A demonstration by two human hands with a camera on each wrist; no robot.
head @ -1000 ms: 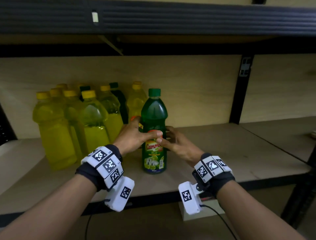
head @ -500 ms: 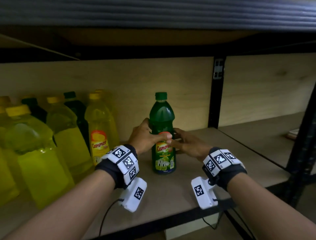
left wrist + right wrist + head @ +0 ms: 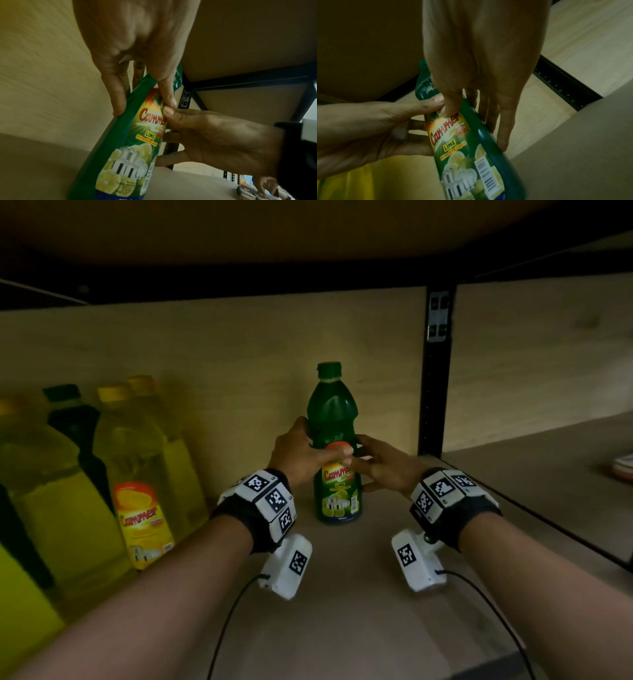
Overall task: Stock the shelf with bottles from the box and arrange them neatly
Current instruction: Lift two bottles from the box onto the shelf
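Standing on the pale wooden shelf (image 3: 342,594), far left, is a cluster of yellow dish-liquid bottles (image 3: 144,491), one showing a red and orange Cammer label, with a dark green bottle (image 3: 73,419) tucked among them near the back. They fill the left end, close against the light wood back panel (image 3: 222,354).

Move to the middle and there's the left hand (image 3: 298,455), its fingers (image 3: 118,97) curled round the left side of the green lime dishwashing bottle (image 3: 334,446), thumb pressed across the top of the label. The bottle stands upright on the shelf board, well apart from the yellow group, its green cap on, label facing the camera.

On the other side, the right hand (image 3: 380,465) wraps the bottle too, fingers (image 3: 503,128) laid down its right flank, thumb tip meeting the left thumb on the label. Both wrists carry white tracker blocks with black square markers.

Further right, a black metal upright (image 3: 433,371) splits the shelving, and beyond it a second shelf bay (image 3: 548,457) runs off, with something small and blurred at its far edge. Overhead, the dim underside of the upper shelf (image 3: 308,231) shadows the whole space.
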